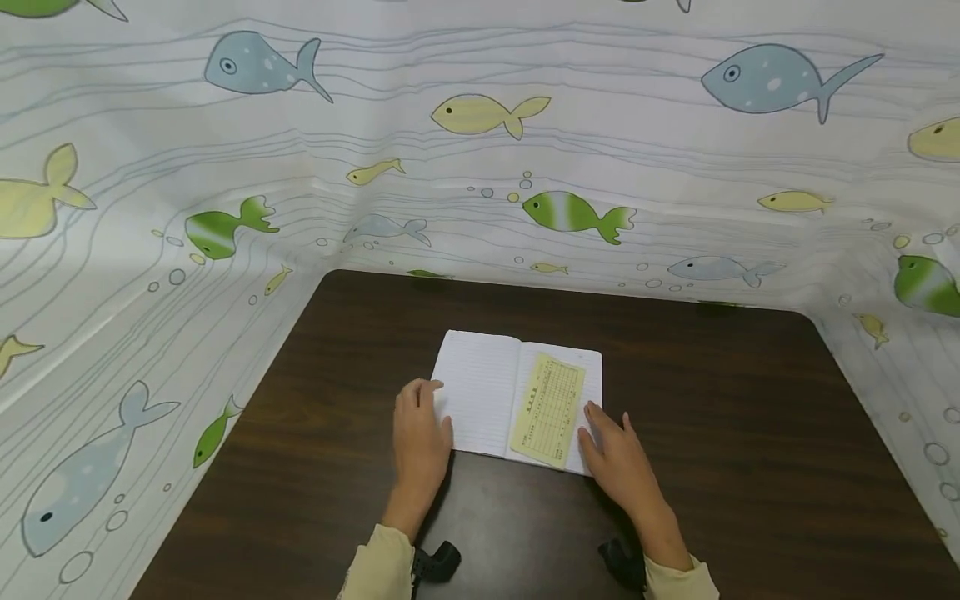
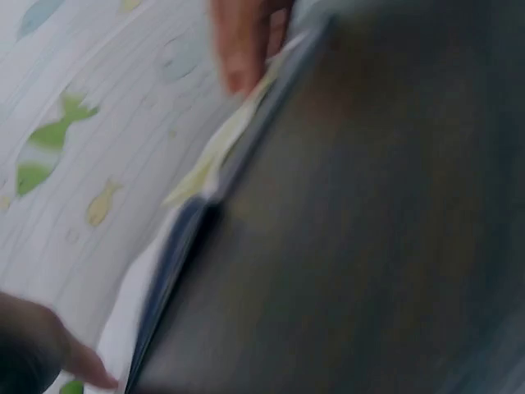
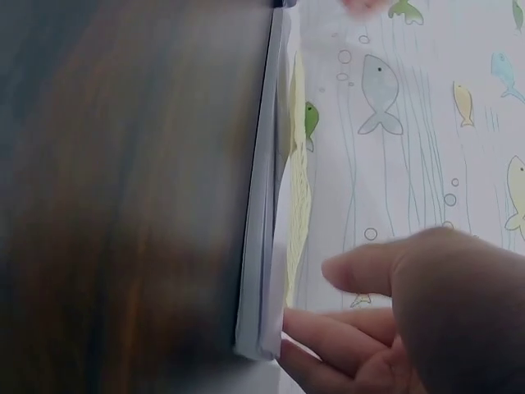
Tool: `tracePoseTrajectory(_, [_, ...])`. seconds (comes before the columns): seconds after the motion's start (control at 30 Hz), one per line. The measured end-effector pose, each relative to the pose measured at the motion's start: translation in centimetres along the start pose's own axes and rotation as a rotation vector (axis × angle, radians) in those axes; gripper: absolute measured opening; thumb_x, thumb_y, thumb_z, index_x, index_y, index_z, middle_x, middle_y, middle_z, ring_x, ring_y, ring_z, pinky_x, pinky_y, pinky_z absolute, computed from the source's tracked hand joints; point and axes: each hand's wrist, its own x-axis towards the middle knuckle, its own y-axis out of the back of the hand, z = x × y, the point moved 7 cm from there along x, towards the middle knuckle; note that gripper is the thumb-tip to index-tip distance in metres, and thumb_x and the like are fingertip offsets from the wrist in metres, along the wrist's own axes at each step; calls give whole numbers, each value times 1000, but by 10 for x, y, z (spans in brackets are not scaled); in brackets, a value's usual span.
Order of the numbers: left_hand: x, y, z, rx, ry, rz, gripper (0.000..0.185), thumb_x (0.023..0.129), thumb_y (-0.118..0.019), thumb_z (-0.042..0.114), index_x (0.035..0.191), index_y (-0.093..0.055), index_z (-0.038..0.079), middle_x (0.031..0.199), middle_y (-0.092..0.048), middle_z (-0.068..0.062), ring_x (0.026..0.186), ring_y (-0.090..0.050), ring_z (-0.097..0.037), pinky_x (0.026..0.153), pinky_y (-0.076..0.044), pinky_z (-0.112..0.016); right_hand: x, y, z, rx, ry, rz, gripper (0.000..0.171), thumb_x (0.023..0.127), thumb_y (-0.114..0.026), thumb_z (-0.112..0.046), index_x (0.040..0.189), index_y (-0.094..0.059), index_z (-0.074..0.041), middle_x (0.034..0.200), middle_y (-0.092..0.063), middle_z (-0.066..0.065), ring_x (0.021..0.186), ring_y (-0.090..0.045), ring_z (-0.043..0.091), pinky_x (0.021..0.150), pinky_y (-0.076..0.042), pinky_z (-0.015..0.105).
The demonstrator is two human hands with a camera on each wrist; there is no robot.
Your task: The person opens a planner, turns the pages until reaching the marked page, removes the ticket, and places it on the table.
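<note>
An open lined notebook (image 1: 487, 392) lies flat in the middle of the dark wooden table (image 1: 712, 433). A yellow printed slip (image 1: 549, 410) rests on its right page. My left hand (image 1: 420, 437) lies with straight fingers on the notebook's left edge. My right hand (image 1: 617, 457) rests with straight fingers on the lower right corner of the right page, beside the slip. The right wrist view shows the notebook's edge (image 3: 261, 246) with my right hand's fingers (image 3: 328, 336) against it. The left wrist view is blurred; the notebook's edge (image 2: 176, 254) and the yellow slip (image 2: 217, 152) show.
A white cloth printed with fish (image 1: 525, 150) stands as a wall along the table's back and both sides. Pale sleeves (image 1: 378, 567) cover my forearms. Black wrist mounts (image 1: 435, 562) show at the bottom.
</note>
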Motion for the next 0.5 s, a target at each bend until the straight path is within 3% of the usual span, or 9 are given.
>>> tracePoseTrajectory(0.07, [-4,-9,18,-69,-172,-68,47,75,-71,-10,119,-61,3,126,-57,-18,118,-53,-35,97,-44,-47,-1,-2,-2,9,9,-23,49,97,-58,-18,137,-49,8,139,-50,23,131,-46,35,111,-17,61])
tracePoseTrajectory(0.17, [-20,-30,41,-150,-372,-319,42,91,-61,4,134,-56,3,140,-53,-13,132,-46,-29,107,-37,-45,0,-5,-7,11,27,-59,52,97,-59,-20,138,-47,9,141,-48,23,132,-44,36,111,-20,60])
tracePoseTrajectory(0.23, [-31,-40,51,-162,-418,-474,42,99,-55,17,139,-53,6,144,-49,-9,136,-41,-26,110,-32,-43,3,-7,-9,18,37,-84,55,97,-59,-22,139,-45,11,142,-46,24,132,-43,36,110,-23,58])
tracePoseTrajectory(0.3, [-36,-44,56,-129,-431,-553,43,101,-51,26,141,-51,10,147,-45,-7,139,-37,-25,112,-29,-43,9,-6,-11,39,32,-100,57,97,-59,-23,140,-42,10,142,-46,24,129,-47,35,107,-33,55])
tracePoseTrajectory(0.4, [-37,-46,60,-90,-422,-570,44,102,-51,29,142,-50,12,149,-43,-5,141,-33,-24,114,-26,-42,21,-2,-10,86,4,-100,57,97,-59,-21,141,-41,10,137,-52,25,124,-52,35,97,-44,52])
tracePoseTrajectory(0.5, [-40,-49,63,-75,-435,-574,45,102,-49,29,144,-48,12,150,-41,-5,142,-31,-24,114,-26,-41,33,5,-5,149,-91,-43,53,95,-61,-16,140,-44,8,122,-63,23,112,-61,33,82,-50,45])
